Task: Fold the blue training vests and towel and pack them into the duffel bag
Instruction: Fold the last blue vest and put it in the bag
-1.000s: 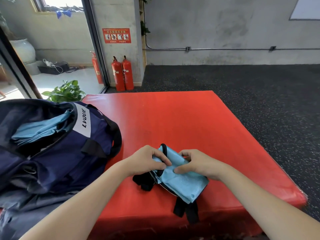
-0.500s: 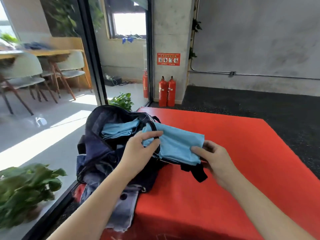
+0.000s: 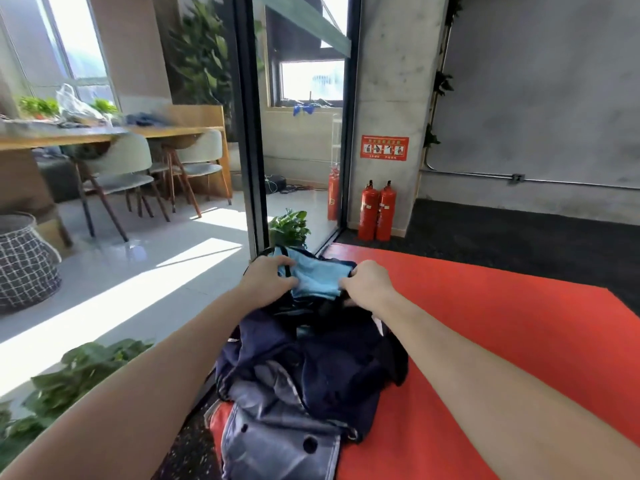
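A folded light-blue vest [image 3: 317, 279] with black trim lies in the open far end of the navy duffel bag [image 3: 322, 365], which rests on the left edge of the red mat [image 3: 502, 323]. My left hand [image 3: 268, 277] grips the vest's left end with curled fingers. My right hand [image 3: 369, 284] grips its right end. More light-blue cloth shows beneath it inside the bag. The bag's near end is crumpled and hangs off the mat.
A glass partition with a dark frame [image 3: 247, 133] stands just left of the mat. Leafy plants [image 3: 289, 228] sit behind the bag and at the lower left [image 3: 76, 379]. Two red fire extinguishers [image 3: 377, 211] stand by a concrete pillar. Dark rubber floor surrounds the mat.
Both hands lifted the folded vest off the mat, carried it left and lowered it into the open duffel bag. The camera turned left with them.
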A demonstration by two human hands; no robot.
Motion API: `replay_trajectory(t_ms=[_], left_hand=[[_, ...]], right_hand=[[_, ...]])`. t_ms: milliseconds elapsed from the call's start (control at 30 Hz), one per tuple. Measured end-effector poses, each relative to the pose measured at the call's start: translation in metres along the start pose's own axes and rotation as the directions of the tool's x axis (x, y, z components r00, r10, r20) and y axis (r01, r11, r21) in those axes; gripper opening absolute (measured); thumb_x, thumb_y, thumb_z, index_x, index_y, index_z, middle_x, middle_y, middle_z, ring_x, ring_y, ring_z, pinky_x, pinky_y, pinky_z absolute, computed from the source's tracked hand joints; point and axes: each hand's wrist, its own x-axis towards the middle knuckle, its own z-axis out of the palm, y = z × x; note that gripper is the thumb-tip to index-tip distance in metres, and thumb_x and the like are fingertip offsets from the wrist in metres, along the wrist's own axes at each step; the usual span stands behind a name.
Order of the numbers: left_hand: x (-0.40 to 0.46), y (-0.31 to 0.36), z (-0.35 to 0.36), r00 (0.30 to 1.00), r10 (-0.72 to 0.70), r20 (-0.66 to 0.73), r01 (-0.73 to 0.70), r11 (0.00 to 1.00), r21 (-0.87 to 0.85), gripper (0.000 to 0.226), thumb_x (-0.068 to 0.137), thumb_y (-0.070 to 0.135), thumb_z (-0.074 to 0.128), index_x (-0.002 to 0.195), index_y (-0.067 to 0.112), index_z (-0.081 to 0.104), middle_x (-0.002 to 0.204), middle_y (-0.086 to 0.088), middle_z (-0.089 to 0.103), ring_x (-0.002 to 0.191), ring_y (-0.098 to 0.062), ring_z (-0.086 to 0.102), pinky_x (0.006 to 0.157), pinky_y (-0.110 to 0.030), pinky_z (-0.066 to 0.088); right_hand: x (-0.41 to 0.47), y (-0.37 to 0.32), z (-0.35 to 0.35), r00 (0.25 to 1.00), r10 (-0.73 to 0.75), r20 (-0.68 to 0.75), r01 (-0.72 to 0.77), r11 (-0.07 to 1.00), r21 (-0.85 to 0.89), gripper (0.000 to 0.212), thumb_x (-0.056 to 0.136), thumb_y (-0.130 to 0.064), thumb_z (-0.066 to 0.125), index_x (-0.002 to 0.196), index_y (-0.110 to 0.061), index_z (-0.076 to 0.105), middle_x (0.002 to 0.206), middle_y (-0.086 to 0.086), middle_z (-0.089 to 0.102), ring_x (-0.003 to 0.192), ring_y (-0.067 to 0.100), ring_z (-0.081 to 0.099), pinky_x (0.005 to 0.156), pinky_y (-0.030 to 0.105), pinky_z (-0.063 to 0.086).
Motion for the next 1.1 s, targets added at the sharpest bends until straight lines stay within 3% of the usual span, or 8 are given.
replay_trajectory(t_ms=[133, 233, 367, 433, 567, 800, 1000, 1100], left_hand=[[0.013, -0.022, 0.010, 0.987, -0.064, 0.148, 0.031, 0.976, 0.217, 0.052, 0.088, 0.045, 0.065, 0.136, 0.025, 0.058, 0.130, -0.014, 0.055, 0.122, -0.031, 0.050, 0.105, -0.039, 0.042], [0.009, -0.019, 0.010, 1.000, 0.004, 0.018, -0.008, 0.978, 0.210, 0.041, 0.090, 0.038, 0.062, 0.129, 0.023, 0.064, 0.128, -0.010, 0.057, 0.120, -0.030, 0.053, 0.104, -0.044, 0.045], [-0.023, 0.016, 0.015, 0.989, 0.115, -0.096, -0.094, 0.976, 0.197, 0.030, 0.091, 0.030, 0.060, 0.118, 0.024, 0.069, 0.124, -0.001, 0.061, 0.113, -0.025, 0.056, 0.098, -0.047, 0.047], [-0.040, 0.043, 0.022, 0.979, 0.169, -0.115, -0.149, 0.975, 0.166, 0.027, 0.091, 0.025, 0.060, 0.117, 0.023, 0.071, 0.124, 0.002, 0.061, 0.114, -0.024, 0.056, 0.098, -0.046, 0.045], [-0.074, 0.106, 0.049, 0.951, 0.283, -0.120, -0.273, 0.957, 0.094, 0.026, 0.092, 0.023, 0.058, 0.114, 0.022, 0.072, 0.120, 0.003, 0.064, 0.112, -0.024, 0.058, 0.094, -0.044, 0.048], [-0.149, 0.224, 0.133, 0.901, 0.430, 0.059, -0.433, 0.901, 0.036, 0.029, 0.092, 0.027, 0.053, 0.118, 0.026, 0.068, 0.121, 0.003, 0.063, 0.115, -0.023, 0.058, 0.099, -0.044, 0.046], [-0.229, 0.342, 0.222, 0.751, 0.593, 0.291, -0.603, 0.795, -0.067, 0.035, 0.094, 0.031, 0.051, 0.128, 0.028, 0.061, 0.123, 0.004, 0.062, 0.116, -0.021, 0.058, 0.095, -0.039, 0.050], [-0.270, 0.400, 0.266, 0.658, 0.646, 0.387, -0.654, 0.745, -0.133, 0.036, 0.095, 0.033, 0.052, 0.129, 0.028, 0.060, 0.126, 0.003, 0.063, 0.118, -0.021, 0.058, 0.095, -0.040, 0.050]], right_hand=[[-0.013, 0.003, -0.005, 0.981, -0.186, -0.051, 0.167, 0.951, -0.259, 0.020, 0.091, -0.019, 0.063, 0.108, -0.009, 0.068, 0.104, 0.010, 0.069, 0.096, 0.030, 0.066, 0.086, 0.038, 0.055], [-0.028, 0.010, -0.014, 0.919, -0.374, -0.124, 0.337, 0.909, -0.244, 0.014, 0.093, -0.014, 0.062, 0.103, -0.011, 0.071, 0.099, 0.004, 0.067, 0.091, 0.021, 0.063, 0.086, 0.033, 0.052], [-0.051, 0.035, -0.027, 0.879, -0.448, -0.163, 0.423, 0.891, -0.167, 0.010, 0.091, -0.011, 0.065, 0.098, -0.014, 0.071, 0.094, -0.002, 0.063, 0.083, 0.013, 0.061, 0.081, 0.019, 0.048], [-0.066, 0.049, -0.040, 0.897, -0.415, -0.150, 0.392, 0.906, -0.159, 0.011, 0.090, -0.010, 0.064, 0.097, -0.016, 0.070, 0.095, -0.001, 0.063, 0.085, 0.012, 0.060, 0.079, 0.014, 0.045], [-0.098, 0.087, -0.074, 0.948, -0.288, -0.137, 0.262, 0.948, -0.183, 0.012, 0.089, -0.018, 0.062, 0.099, -0.020, 0.069, 0.099, -0.001, 0.065, 0.092, 0.015, 0.061, 0.088, 0.032, 0.051], [-0.193, 0.181, -0.160, 0.976, -0.066, -0.209, 0.023, 0.979, -0.201, 0.012, 0.092, -0.027, 0.061, 0.101, -0.024, 0.070, 0.098, -0.005, 0.069, 0.091, 0.017, 0.064, 0.083, 0.037, 0.054], [-0.289, 0.302, -0.233, 0.943, 0.178, -0.280, -0.238, 0.951, -0.196, 0.008, 0.089, -0.028, 0.061, 0.091, -0.031, 0.068, 0.097, -0.008, 0.072, 0.095, 0.017, 0.066, 0.086, 0.037, 0.054], [-0.347, 0.364, -0.259, 0.874, 0.321, -0.364, -0.396, 0.905, -0.152, 0.012, 0.087, -0.026, 0.059, 0.088, -0.026, 0.070, 0.092, -0.007, 0.073, 0.092, 0.017, 0.067, 0.082, 0.035, 0.054]])
